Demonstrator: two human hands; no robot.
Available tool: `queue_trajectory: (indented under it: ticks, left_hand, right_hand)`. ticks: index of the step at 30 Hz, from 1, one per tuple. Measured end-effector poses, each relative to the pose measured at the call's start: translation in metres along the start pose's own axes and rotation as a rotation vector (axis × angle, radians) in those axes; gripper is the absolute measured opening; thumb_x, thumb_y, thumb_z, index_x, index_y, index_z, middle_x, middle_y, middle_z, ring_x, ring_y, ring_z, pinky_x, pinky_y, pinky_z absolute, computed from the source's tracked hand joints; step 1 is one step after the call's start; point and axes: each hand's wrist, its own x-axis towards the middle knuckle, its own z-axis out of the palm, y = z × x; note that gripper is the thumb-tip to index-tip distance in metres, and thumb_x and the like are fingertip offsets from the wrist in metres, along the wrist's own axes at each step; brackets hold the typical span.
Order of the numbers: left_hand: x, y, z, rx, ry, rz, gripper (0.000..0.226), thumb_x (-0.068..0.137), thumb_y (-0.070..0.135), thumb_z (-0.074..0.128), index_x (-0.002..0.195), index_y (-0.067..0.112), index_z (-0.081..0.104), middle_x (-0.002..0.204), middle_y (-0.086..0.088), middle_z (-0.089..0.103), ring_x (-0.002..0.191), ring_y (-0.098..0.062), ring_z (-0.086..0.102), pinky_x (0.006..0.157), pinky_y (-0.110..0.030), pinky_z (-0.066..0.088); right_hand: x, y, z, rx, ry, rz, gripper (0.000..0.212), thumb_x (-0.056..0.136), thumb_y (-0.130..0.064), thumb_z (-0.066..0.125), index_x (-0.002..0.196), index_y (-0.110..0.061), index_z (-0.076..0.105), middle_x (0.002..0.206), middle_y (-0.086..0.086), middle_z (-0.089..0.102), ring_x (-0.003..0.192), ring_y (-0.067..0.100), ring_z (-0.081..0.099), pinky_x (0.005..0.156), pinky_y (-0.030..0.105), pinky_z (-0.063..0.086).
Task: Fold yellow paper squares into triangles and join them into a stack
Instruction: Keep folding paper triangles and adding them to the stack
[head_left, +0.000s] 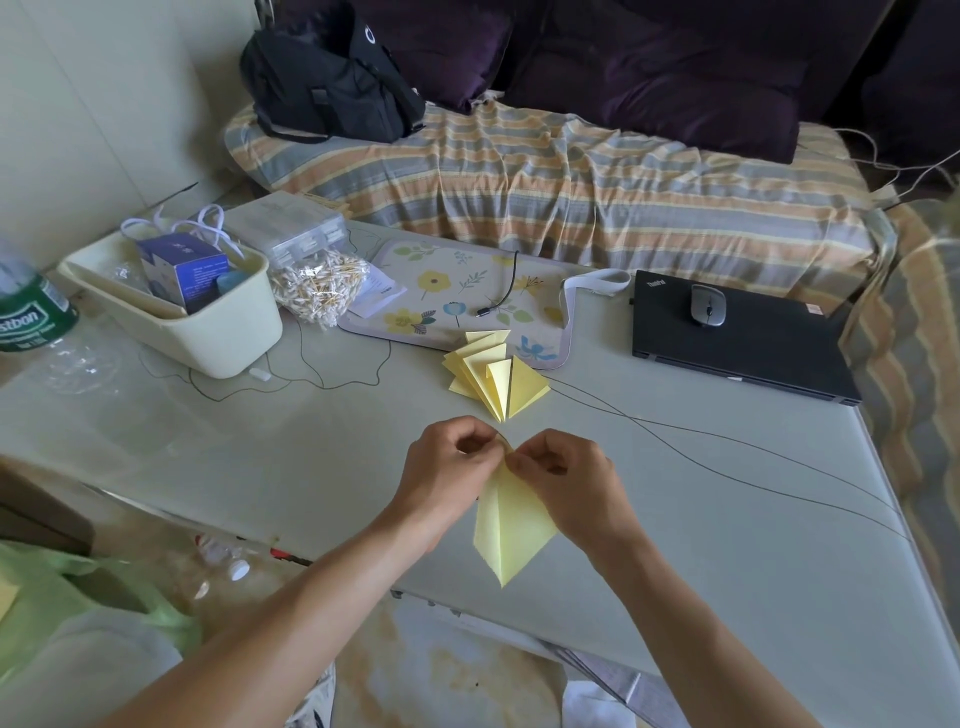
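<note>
Matt yellow paper, sharply creased, forms the folded piece (511, 525) and the fanned stack (493, 376) on a smooth, faintly glossy pale surface (727, 545) — beside a matt black plastic laptop (743, 343), a cream plastic bin (208, 332) and striped, rumpled cloth bedding (571, 192).

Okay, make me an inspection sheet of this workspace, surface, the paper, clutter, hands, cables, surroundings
Surface: pale table, glossy.
Job's things: folded yellow paper held over the table's near part; fanned stack of folded pieces beyond it, partly on the floral mat.
Clutter: cream bin with blue box, bag of cotton swabs, closed laptop with mouse on top, green-label bottle.
Hands: left hand and right hand pinch the paper's top.
Cables: thin black wires across the table.
Surroundings: striped bedding, black bag.
</note>
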Motion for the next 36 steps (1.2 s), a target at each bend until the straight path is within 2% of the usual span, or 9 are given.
queue_trajectory:
  ticks: [4, 9, 12, 16, 20, 23, 27, 31, 36]
  left_hand:
    - [0.004, -0.001, -0.003, 0.003, 0.088, -0.017, 0.011, 0.090, 0.024, 0.066, 0.083, 0.022, 0.074, 0.071, 0.014, 0.068, 0.066, -0.005, 0.059, 0.062, -0.022, 0.048]
    - [0.006, 0.000, -0.005, 0.000, 0.130, -0.046, 0.009, 0.090, 0.022, 0.067, 0.087, 0.020, 0.075, 0.081, 0.010, 0.072, 0.077, -0.007, 0.063, 0.063, -0.020, 0.046]
    - [0.008, 0.000, -0.007, -0.013, 0.164, -0.064, 0.012, 0.092, 0.020, 0.065, 0.087, 0.018, 0.075, 0.084, 0.008, 0.073, 0.078, -0.009, 0.063, 0.066, -0.022, 0.047]
    - [0.009, -0.001, -0.008, 0.005, 0.171, -0.066, 0.011, 0.092, 0.020, 0.065, 0.087, 0.018, 0.074, 0.083, 0.008, 0.071, 0.077, -0.010, 0.062, 0.064, -0.022, 0.047]
    - [0.009, -0.003, -0.008, 0.042, 0.107, -0.057, 0.010, 0.090, 0.023, 0.066, 0.084, 0.024, 0.073, 0.077, 0.008, 0.067, 0.071, -0.013, 0.061, 0.072, -0.032, 0.055]
    - [0.005, -0.005, -0.004, 0.030, -0.019, -0.079, 0.010, 0.088, 0.023, 0.067, 0.083, 0.025, 0.075, 0.075, 0.006, 0.070, 0.063, -0.012, 0.064, 0.071, -0.030, 0.059]
    - [0.002, -0.004, 0.000, -0.081, -0.081, -0.105, 0.016, 0.091, 0.016, 0.062, 0.085, 0.018, 0.077, 0.083, -0.003, 0.075, 0.070, -0.014, 0.071, 0.076, -0.031, 0.064]
    - [0.001, 0.001, -0.004, -0.159, -0.139, -0.126, 0.031, 0.095, 0.006, 0.051, 0.087, 0.012, 0.080, 0.082, -0.005, 0.076, 0.073, -0.017, 0.075, 0.078, -0.032, 0.064]
    - [0.001, -0.005, -0.007, -0.134, -0.118, -0.056, 0.018, 0.093, 0.004, 0.065, 0.091, 0.014, 0.079, 0.079, -0.004, 0.073, 0.069, -0.019, 0.073, 0.076, -0.029, 0.064]
  right_hand:
    - [0.002, 0.002, -0.004, -0.033, -0.018, 0.050, 0.010, 0.091, -0.022, 0.069, 0.082, -0.018, 0.074, 0.080, -0.002, 0.073, 0.065, 0.007, 0.058, 0.049, 0.009, 0.039]
    - [0.002, 0.003, -0.005, -0.055, -0.042, 0.078, 0.012, 0.092, -0.018, 0.065, 0.085, -0.018, 0.075, 0.084, -0.002, 0.073, 0.073, 0.010, 0.062, 0.057, 0.017, 0.045]
    - [0.004, 0.004, -0.007, -0.057, -0.023, 0.081, 0.014, 0.093, -0.017, 0.064, 0.085, -0.019, 0.075, 0.082, -0.004, 0.072, 0.072, 0.010, 0.061, 0.053, 0.014, 0.043]
    - [0.005, 0.007, -0.007, -0.085, -0.013, 0.072, 0.014, 0.092, -0.014, 0.064, 0.084, -0.017, 0.075, 0.077, -0.006, 0.069, 0.068, 0.007, 0.060, 0.049, 0.008, 0.040]
    - [0.004, 0.007, -0.002, -0.162, 0.002, -0.014, 0.011, 0.090, -0.018, 0.067, 0.082, -0.016, 0.073, 0.073, -0.010, 0.069, 0.066, 0.003, 0.061, 0.054, 0.007, 0.042]
    - [0.005, 0.008, 0.002, -0.102, -0.005, -0.046, 0.010, 0.088, -0.026, 0.074, 0.080, -0.019, 0.072, 0.070, -0.010, 0.069, 0.062, -0.001, 0.059, 0.053, 0.008, 0.041]
    - [0.006, 0.007, 0.006, -0.116, 0.025, -0.094, 0.012, 0.087, -0.024, 0.074, 0.077, -0.021, 0.070, 0.070, -0.011, 0.070, 0.066, -0.002, 0.062, 0.056, 0.008, 0.042]
    - [0.006, 0.006, 0.005, -0.132, 0.059, -0.124, 0.013, 0.088, -0.021, 0.071, 0.075, -0.020, 0.069, 0.069, -0.011, 0.069, 0.068, -0.001, 0.061, 0.056, 0.008, 0.041]
    - [0.008, 0.007, 0.003, -0.103, 0.044, -0.112, 0.012, 0.086, -0.020, 0.072, 0.075, -0.022, 0.069, 0.066, -0.014, 0.068, 0.065, -0.001, 0.060, 0.057, 0.009, 0.042]
